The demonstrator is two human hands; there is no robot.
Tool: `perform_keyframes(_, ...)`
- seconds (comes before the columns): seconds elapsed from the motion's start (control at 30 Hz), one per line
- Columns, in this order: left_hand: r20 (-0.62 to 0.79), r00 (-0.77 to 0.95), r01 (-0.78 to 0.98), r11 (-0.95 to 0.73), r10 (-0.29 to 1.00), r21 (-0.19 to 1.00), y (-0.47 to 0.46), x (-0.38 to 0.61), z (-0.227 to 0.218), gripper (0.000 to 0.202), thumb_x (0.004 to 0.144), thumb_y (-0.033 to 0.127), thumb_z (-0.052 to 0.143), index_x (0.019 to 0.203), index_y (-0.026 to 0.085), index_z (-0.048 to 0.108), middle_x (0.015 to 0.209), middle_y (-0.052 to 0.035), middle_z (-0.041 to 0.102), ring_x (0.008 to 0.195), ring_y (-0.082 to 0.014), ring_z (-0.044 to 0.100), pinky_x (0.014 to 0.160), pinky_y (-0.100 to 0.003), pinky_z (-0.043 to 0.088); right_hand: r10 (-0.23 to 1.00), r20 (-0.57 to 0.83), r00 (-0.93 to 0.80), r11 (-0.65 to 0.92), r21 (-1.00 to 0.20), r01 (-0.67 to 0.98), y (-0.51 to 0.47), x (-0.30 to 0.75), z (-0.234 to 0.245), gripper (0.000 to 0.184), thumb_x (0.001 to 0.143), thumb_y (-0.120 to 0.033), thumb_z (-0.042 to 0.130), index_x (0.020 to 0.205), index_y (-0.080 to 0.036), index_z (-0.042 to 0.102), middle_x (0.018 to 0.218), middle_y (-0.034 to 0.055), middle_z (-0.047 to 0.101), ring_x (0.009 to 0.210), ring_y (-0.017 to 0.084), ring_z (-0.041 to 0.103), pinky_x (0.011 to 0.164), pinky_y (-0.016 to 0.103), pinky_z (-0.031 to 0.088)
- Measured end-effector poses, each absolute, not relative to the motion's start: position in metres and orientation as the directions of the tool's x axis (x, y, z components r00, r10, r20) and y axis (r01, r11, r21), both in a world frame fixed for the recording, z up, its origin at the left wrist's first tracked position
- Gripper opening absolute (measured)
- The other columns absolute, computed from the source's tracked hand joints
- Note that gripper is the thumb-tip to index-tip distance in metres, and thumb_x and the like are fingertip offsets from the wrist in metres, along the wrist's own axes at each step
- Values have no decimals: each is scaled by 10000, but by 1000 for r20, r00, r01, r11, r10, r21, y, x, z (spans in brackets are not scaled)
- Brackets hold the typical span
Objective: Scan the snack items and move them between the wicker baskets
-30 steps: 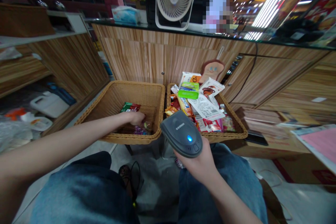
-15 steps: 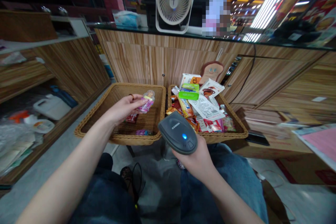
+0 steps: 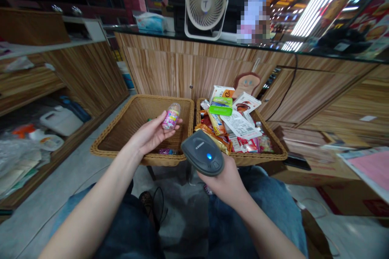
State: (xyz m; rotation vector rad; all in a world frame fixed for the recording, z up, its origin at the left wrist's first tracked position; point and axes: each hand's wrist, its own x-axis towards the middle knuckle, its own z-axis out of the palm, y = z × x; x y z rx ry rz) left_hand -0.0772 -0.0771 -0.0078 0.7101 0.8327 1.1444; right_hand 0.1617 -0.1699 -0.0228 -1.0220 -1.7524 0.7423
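My left hand [image 3: 148,136] is palm up above the left wicker basket [image 3: 142,102], with a small clear plastic bottle with a pink label [image 3: 171,116] held upright in its fingers. My right hand [image 3: 225,182] grips a grey handheld barcode scanner [image 3: 202,153], whose blue light is lit, near the front rim of the right wicker basket [image 3: 270,145]. That basket is piled with snack packets, a green box [image 3: 220,108] and a printed paper leaflet [image 3: 240,125]. A small purple packet [image 3: 167,151] lies in the left basket, partly hidden by my left hand.
Wood-panelled cabinets stand behind the baskets, below a glass counter with a white fan [image 3: 206,6]. Low shelves at left hold a white jug [image 3: 60,120] and plastic bags. Cardboard boxes and pink paper [image 3: 369,170] lie at right. My jeans-clad knees are below.
My left hand has risen out of the basket and turned palm up, now holding the pink-labelled bottle. The scanner in my right hand has shifted slightly left.
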Motion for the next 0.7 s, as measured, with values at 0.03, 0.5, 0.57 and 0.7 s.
perform_keyframes(0.03, -199, 174, -495, 260, 965, 829, -77, -77, -8, 318, 1026, 348, 611, 1166, 82, 717, 1109, -192, 781, 842, -185, 778, 773, -269, 659, 884, 420, -206, 466, -827, 314, -170, 162, -22, 81, 795, -218, 715, 871, -189, 710, 840, 70, 797, 738, 236, 731, 701, 318, 583)
perform_keyframes(0.5, -226, 185, -525, 290, 956, 800, -81, -80, -6, 410, 1082, 398, 473, 1201, 63, 676, 1162, -242, 766, 809, -180, 786, 752, -253, 655, 875, 433, -217, 483, -815, 321, -170, 161, -25, 71, 799, -212, 718, 863, -183, 706, 831, 76, 792, 731, 237, 737, 685, 308, 573)
perform_keyframes(0.57, -243, 191, -510, 308, 951, 803, -82, -79, -5, 444, 1077, 434, 472, 1198, 62, 681, 1136, -235, 773, 804, -199, 786, 717, -276, 661, 879, 424, -218, 476, -814, 333, -170, 161, -26, 80, 801, -222, 724, 869, -185, 707, 838, 78, 793, 737, 240, 737, 691, 311, 571)
perform_keyframes(0.7, -274, 106, -514, 288, 956, 808, -84, -76, -5, 350, 1070, 372, 507, 1084, 83, 704, 923, -132, 788, 665, -155, 738, 605, -243, 627, 877, 423, -230, 478, -817, 322, -170, 160, -25, 102, 809, -238, 731, 896, -189, 709, 878, 80, 798, 774, 245, 744, 727, 320, 578)
